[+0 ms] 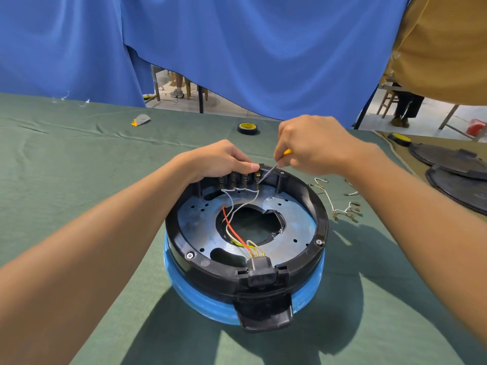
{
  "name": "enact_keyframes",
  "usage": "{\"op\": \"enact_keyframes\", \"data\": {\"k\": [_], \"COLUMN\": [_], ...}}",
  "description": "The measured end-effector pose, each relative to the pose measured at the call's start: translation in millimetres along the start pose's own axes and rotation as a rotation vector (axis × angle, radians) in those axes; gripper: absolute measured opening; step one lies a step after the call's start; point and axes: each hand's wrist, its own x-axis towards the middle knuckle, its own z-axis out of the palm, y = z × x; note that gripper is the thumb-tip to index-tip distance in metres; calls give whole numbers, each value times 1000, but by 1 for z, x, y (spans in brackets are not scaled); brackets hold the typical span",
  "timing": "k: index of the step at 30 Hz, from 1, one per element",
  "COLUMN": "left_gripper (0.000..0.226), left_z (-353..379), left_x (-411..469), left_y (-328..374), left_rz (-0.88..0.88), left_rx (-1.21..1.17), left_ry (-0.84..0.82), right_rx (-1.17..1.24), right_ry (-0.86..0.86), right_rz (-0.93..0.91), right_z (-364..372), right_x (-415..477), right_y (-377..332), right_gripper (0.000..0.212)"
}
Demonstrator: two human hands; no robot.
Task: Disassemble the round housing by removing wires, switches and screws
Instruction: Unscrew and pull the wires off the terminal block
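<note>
Our right hand (313, 146) grips a yellow-handled screwdriver (267, 173), its tip at the rightmost of the switches (238, 179). Our left hand (218, 159) grips the far rim of the round housing (315, 206) above them. The housing sits on the green counter (79, 167), with loose wires (340, 206) just right of it.

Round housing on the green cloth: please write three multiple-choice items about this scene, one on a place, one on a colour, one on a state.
1. Where does the tape roll lie?
A) inside the round housing
B) on the green cloth beyond it
C) on the floor

2. The screwdriver handle is:
A) yellow
B) red
C) white

3. The right hand:
A) lies flat
B) holds a wire
C) grips the screwdriver

Key: B, it sits past the far rim; A, yellow shows beside the fingers; C, fingers curl round it, its tip at the switches.
</note>
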Motion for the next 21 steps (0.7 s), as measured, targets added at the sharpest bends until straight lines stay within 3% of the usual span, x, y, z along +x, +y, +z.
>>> {"op": "enact_keyframes", "data": {"k": [10, 21], "left_gripper": [30, 25], "left_z": [0, 2], "left_x": [-1, -3], "left_y": [1, 0], "left_rz": [3, 44], "left_rx": [0, -10], "left_ry": [-16, 10], "right_rx": [157, 142], "right_ry": [-244, -32], "right_rz": [-144, -76], "right_z": [-1, -3], "right_x": [28, -9], "right_y": [7, 12], "right_gripper": [9, 7]}}
